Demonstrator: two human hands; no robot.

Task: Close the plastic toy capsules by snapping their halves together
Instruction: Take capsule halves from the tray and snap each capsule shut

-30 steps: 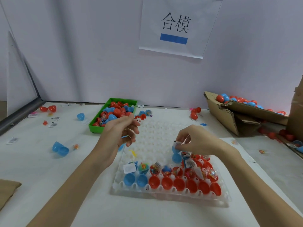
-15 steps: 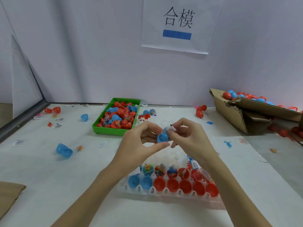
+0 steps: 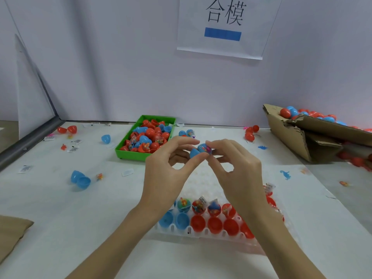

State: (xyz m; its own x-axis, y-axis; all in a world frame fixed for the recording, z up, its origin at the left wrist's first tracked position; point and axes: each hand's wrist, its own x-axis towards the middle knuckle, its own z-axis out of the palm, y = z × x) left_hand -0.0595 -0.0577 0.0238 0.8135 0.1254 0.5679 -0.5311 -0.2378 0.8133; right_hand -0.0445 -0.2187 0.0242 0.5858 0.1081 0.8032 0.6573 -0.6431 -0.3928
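Note:
A blue capsule [image 3: 198, 151] is held in the air above the clear cell tray [image 3: 201, 233], its two halves together at an angle with a small colourful toy showing at the seam. My left hand [image 3: 171, 174] pinches the left half between thumb and fingers. My right hand [image 3: 237, 172] pinches the right half. Below my wrists, the tray's near rows hold open blue halves [image 3: 174, 219] and red halves [image 3: 215, 224], several with bagged toys in them.
A green bin [image 3: 148, 136] of red and blue halves stands behind my hands. A torn cardboard box [image 3: 298, 135] with capsules lies at the right. Loose blue halves [image 3: 80, 179], red capsules [image 3: 250, 133], small toys and labels are scattered over the white table.
My right hand lifted a blue half with a toy from the tray and met my left hand's half in the air. The halves have since been pressed closer together.

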